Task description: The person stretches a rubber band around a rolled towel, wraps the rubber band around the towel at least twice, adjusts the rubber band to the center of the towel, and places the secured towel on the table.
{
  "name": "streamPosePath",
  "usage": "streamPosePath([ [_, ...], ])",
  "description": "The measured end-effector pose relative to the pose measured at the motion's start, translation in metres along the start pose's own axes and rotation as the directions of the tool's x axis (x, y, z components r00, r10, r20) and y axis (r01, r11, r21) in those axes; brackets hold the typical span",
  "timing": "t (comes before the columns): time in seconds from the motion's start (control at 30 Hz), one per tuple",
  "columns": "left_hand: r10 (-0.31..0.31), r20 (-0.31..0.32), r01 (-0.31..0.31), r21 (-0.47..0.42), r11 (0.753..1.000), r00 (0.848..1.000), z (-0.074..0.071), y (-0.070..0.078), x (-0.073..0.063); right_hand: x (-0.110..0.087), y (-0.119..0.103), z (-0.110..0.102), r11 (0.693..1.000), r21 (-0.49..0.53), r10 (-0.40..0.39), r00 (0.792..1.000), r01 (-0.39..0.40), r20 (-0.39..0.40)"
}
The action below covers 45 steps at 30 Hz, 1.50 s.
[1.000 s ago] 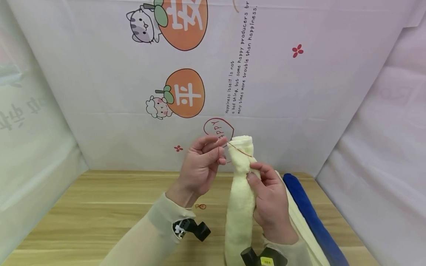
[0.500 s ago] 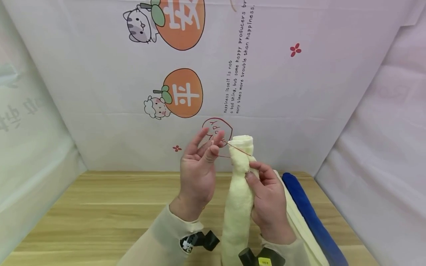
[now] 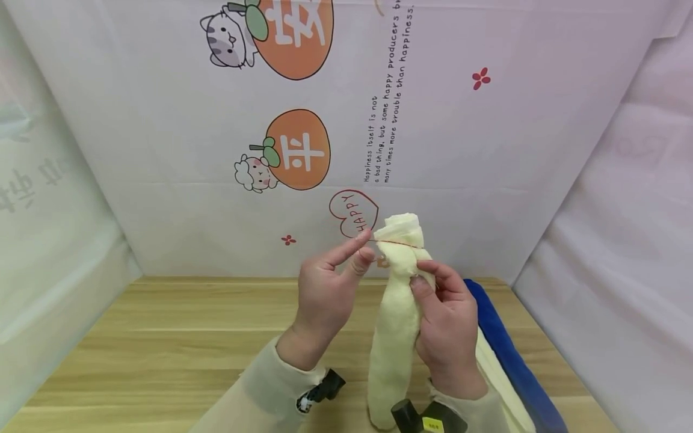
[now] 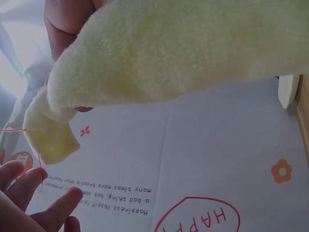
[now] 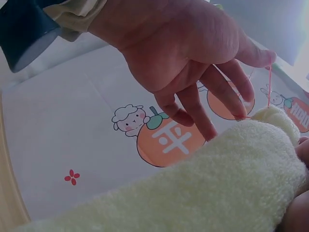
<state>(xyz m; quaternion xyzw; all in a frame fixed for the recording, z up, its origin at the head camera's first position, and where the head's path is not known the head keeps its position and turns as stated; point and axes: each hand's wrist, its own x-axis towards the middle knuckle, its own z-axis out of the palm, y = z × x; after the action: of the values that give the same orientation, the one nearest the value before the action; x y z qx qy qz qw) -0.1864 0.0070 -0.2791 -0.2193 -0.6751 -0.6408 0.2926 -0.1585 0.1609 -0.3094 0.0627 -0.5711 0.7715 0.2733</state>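
Note:
A rolled pale-yellow towel (image 3: pixel 392 343) stands tilted over the table, narrowed below its top. My right hand (image 3: pixel 446 328) grips it at that narrow part, thumb in front. A thin red rubber band (image 3: pixel 400 243) crosses the towel's top end and stretches leftward to my left hand (image 3: pixel 327 294). In the right wrist view, the band (image 5: pixel 270 87) is hooked over the left thumb's tip and also runs to a fingertip, the two spread apart. The left wrist view shows the towel's bent end (image 4: pixel 53 140) close to the left fingers (image 4: pixel 34 181).
A rolled blue towel (image 3: pixel 520 361) and a cream towel (image 3: pixel 500 391) lie at the right of the wooden table (image 3: pixel 178 337), partly behind my right arm. A white printed sheet (image 3: pixel 433 132) rises behind the table, with white fabric (image 3: pixel 622 210) along the sides.
The towel's top end has shifted right and tilts more, with my right hand still gripping it. My left hand's fingers were spread and have moved right, close to the towel; the band now runs nearly level.

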Motion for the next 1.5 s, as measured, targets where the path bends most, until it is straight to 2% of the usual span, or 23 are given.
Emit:
streamPosePath([
  [0.1,-0.054,0.027,0.053,0.044,0.998,0.998,-0.004,0.001,0.003,0.0,0.001,-0.001,0.997,-0.063,-0.035,0.999,0.035,0.001],
  [0.17,-0.14,0.061,0.139,0.023,0.99,0.988,-0.008,0.001,0.007,-0.001,0.003,-0.001,0.991,-0.112,-0.079,0.997,0.079,0.004],
  [0.2,-0.188,0.09,0.19,-0.008,0.982,0.978,-0.009,0.001,0.009,-0.001,0.003,-0.002,0.984,-0.137,-0.113,0.994,0.113,0.009],
  [0.23,-0.234,0.125,0.241,-0.044,0.969,0.964,-0.011,0.0,0.011,-0.002,0.004,-0.002,0.975,-0.16,-0.151,0.988,0.152,0.016],
  [0.33,-0.342,0.262,0.388,-0.15,0.909,0.903,-0.015,0.0,0.018,-0.003,0.005,-0.004,0.944,-0.173,-0.273,0.96,0.28,0.063],
  [0.4,-0.365,0.345,0.448,-0.202,0.871,0.865,-0.016,0.0,0.021,-0.003,0.006,-0.005,0.923,-0.155,-0.339,0.935,0.351,0.101],
  [0.57,-0.391,0.464,0.549,-0.273,0.79,0.795,-0.017,-0.001,0.023,-0.001,0.01,-0.009,0.882,-0.066,-0.452,0.877,0.467,0.161],
  [0.67,-0.425,0.532,0.627,-0.284,0.725,0.732,-0.016,-0.003,0.02,0.0,0.013,-0.011,0.856,-0.014,-0.509,0.846,0.517,0.158],
  [0.73,-0.432,0.574,0.661,-0.277,0.698,0.696,-0.015,-0.004,0.018,0.0,0.014,-0.011,0.851,-0.009,-0.519,0.844,0.524,0.134],
  [0.77,-0.426,0.586,0.665,-0.278,0.693,0.689,-0.015,-0.005,0.016,0.001,0.014,-0.011,0.855,-0.01,-0.514,0.849,0.519,0.12],
  [0.8,-0.418,0.592,0.662,-0.28,0.696,0.689,-0.015,-0.005,0.015,0.0,0.014,-0.011,0.863,-0.017,-0.501,0.858,0.506,0.111],
  [0.83,-0.405,0.593,0.647,-0.273,0.712,0.696,-0.015,-0.005,0.014,0.0,0.013,-0.011,0.874,-0.053,-0.477,0.873,0.484,0.106],
  [0.9,-0.38,0.575,0.602,-0.26,0.755,0.724,-0.016,-0.005,0.014,0.0,0.011,-0.01,0.9,-0.117,-0.408,0.906,0.42,0.112],
  [0.97,-0.354,0.545,0.543,-0.233,0.807,0.76,-0.017,-0.003,0.015,-0.001,0.008,-0.009,0.92,-0.179,-0.326,0.935,0.348,0.14],
  [1.0,-0.338,0.521,0.503,-0.213,0.838,0.784,-0.018,-0.001,0.016,-0.001,0.006,-0.009,0.928,-0.205,-0.281,0.946,0.31,0.16],
  [1.07,-0.296,0.477,0.422,-0.179,0.889,0.828,-0.02,0.002,0.017,-0.002,0.003,-0.008,0.944,-0.221,-0.205,0.96,0.246,0.194],
  [1.13,-0.251,0.433,0.347,-0.159,0.924,0.866,-0.02,0.007,0.018,-0.002,0.001,-0.007,0.956,-0.212,-0.159,0.968,0.2,0.197],
  [1.2,-0.208,0.393,0.281,-0.138,0.95,0.896,-0.018,0.011,0.018,-0.003,0.0,-0.005,0.965,-0.197,-0.146,0.978,0.175,0.152],
  [1.27,-0.185,0.365,0.239,-0.111,0.965,0.913,-0.015,0.015,0.017,-0.004,0.0,-0.002,0.968,-0.182,-0.158,0.984,0.17,0.079],
  [1.33,-0.18,0.341,0.218,-0.074,0.973,0.922,-0.013,0.017,0.015,-0.005,0.0,0.001,0.971,-0.168,-0.168,0.985,0.17,0.025],
  [1.4,-0.185,0.328,0.208,-0.035,0.978,0.926,-0.01,0.019,0.014,-0.006,0.0,0.002,0.972,-0.148,-0.179,0.983,0.183,0.039],
  [1.5,-0.183,0.325,0.206,-0.036,0.978,0.928,-0.01,0.02,0.015,-0.007,-0.003,0.001,0.97,-0.154,-0.173,0.978,0.19,0.115],
])
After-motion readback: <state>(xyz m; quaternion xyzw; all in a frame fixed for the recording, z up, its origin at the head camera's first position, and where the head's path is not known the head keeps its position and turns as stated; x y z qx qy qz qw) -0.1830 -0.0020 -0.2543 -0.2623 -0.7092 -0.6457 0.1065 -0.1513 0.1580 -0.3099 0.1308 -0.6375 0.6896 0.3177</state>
